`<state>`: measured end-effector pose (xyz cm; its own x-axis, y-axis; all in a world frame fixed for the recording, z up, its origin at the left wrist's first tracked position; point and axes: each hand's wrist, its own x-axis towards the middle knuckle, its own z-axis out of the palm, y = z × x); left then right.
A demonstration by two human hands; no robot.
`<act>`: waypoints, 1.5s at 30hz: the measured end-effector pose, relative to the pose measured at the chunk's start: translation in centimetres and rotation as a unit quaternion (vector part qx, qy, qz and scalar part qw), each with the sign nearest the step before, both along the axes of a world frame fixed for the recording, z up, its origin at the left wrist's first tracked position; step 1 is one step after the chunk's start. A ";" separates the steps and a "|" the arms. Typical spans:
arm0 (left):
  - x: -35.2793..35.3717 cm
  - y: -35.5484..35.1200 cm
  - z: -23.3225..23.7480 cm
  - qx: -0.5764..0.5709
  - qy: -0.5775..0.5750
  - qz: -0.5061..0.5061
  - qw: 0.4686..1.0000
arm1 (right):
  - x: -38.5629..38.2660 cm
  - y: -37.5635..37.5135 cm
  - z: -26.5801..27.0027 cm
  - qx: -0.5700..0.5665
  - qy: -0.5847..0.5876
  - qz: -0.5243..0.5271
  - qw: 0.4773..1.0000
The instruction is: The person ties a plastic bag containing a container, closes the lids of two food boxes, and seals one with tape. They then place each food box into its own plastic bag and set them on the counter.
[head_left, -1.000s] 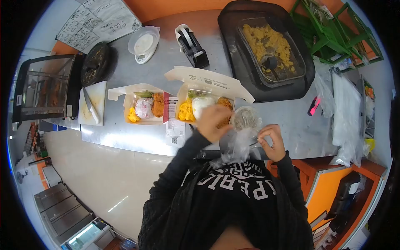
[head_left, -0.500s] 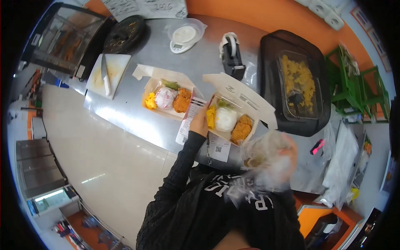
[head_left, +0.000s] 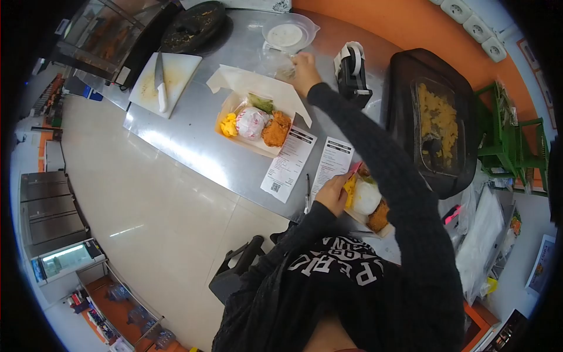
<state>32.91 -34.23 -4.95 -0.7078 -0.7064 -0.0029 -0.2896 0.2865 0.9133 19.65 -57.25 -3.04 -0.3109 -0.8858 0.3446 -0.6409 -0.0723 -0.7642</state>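
Observation:
My left hand (head_left: 332, 196) grips the left side of a cardboard food box (head_left: 384, 232), fingers closed on its wall. Inside lie white wrapped rice (head_left: 366, 198), yellow pieces (head_left: 350, 190) and fried chicken (head_left: 379, 217); my right forearm hides part of this box. Reaching across to the back of the table, my right hand (head_left: 306, 71) pinches a crumpled clear plastic bag (head_left: 277, 63) beside the kitchen scale (head_left: 287, 36). Below it stands a second open food box (head_left: 258, 148), holding wrapped rice (head_left: 252, 123), chicken (head_left: 277, 130), greens (head_left: 261, 103) and yellow pieces (head_left: 229, 124).
Two printed receipts (head_left: 288, 164) (head_left: 333, 161) and a pen (head_left: 307, 193) lie near the front edge. A tape dispenser (head_left: 353, 73) and a black-lidded container (head_left: 404, 117) stand to the right. Farther left are a cutting board (head_left: 176, 79) with a knife (head_left: 159, 82) and a stone mortar (head_left: 193, 28).
My right hand has swung from the near right to the back by the scale, carrying the plastic bag. My left hand and the near box have shifted right and closer to me.

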 end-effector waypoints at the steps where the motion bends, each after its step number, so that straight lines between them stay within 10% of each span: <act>1: -0.1 0.5 0.0 0.010 -0.006 -0.013 1.000 | 0.5 0.3 -0.6 -0.001 0.006 0.016 1.000; 8: 0.0 0.1 -2.2 0.217 0.073 -0.011 0.973 | -3.0 11.3 5.7 0.046 0.171 0.142 0.974; 13: -2.8 -5.8 -1.6 -0.026 0.078 -0.055 0.995 | -8.9 32.8 16.5 0.098 -0.071 -0.052 0.991; 16: -5.9 -8.2 -0.8 -0.195 0.145 -0.162 0.956 | -12.5 45.7 12.0 0.244 -0.017 -0.169 0.955; 21: -10.6 -6.1 -2.7 0.302 0.285 -0.249 0.875 | -10.8 50.0 3.0 0.218 -0.250 -0.155 0.931; 27: -11.6 -3.0 0.3 0.449 0.225 -0.176 0.847 | -9.4 47.8 1.3 0.085 -0.439 -0.077 0.891; 30: -13.8 -1.0 -2.1 0.345 0.229 -0.084 0.906 | -10.4 46.2 -0.5 0.053 -0.505 -0.112 0.854; 34: -14.4 -0.1 -0.9 -0.090 0.086 -0.027 0.992 | -9.4 42.9 -0.9 0.001 -0.403 -0.242 0.883; 45: -11.6 -5.6 2.1 -0.175 0.091 -0.155 0.968 | -8.2 40.8 -0.4 -0.051 -0.236 -0.393 0.887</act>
<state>21.32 -39.80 -2.85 -0.8523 -0.3955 0.3423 0.0154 0.6351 0.7723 11.40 -16.43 -3.44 -0.9497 -0.3037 0.0770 -0.1337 0.1704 -0.9763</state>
